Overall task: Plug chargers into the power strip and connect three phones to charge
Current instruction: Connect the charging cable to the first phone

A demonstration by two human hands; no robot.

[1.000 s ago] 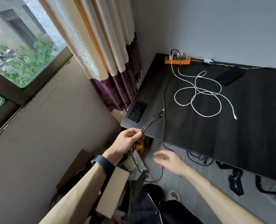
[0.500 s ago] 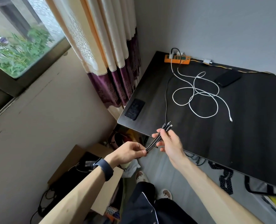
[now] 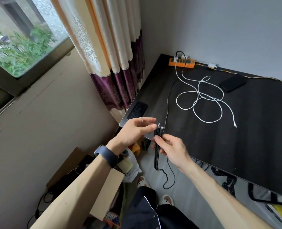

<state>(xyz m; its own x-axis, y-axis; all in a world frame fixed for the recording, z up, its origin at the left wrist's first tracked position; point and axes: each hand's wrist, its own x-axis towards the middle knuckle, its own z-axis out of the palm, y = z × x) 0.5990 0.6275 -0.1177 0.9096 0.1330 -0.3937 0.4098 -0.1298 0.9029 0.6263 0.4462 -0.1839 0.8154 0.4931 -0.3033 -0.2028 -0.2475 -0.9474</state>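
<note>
My right hand (image 3: 171, 150) grips a black braided multi-head cable (image 3: 157, 152) just below its silver connector tips, over the near left corner of the dark table (image 3: 236, 142). The loosely spread fingers of my left hand (image 3: 135, 131) reach the cable beside those tips. The thin black lead runs back across the table to the orange power strip (image 3: 181, 62) at the far left corner. A white cable (image 3: 201, 100), plugged into the strip, lies looped on the table. One black phone (image 3: 137, 109) lies by the left edge, another black phone (image 3: 233, 82) at the back.
A small white adapter (image 3: 212, 65) sits by the wall with a yellow cord along the table's back edge. Curtains (image 3: 117, 63) hang left of the table. Cardboard boxes (image 3: 74, 164), bags and loose cords crowd the floor below my arms.
My left hand let go of the lower part of the black cable and moved up to the connector tips. My right hand now holds the bundle upright, its tail hanging free.
</note>
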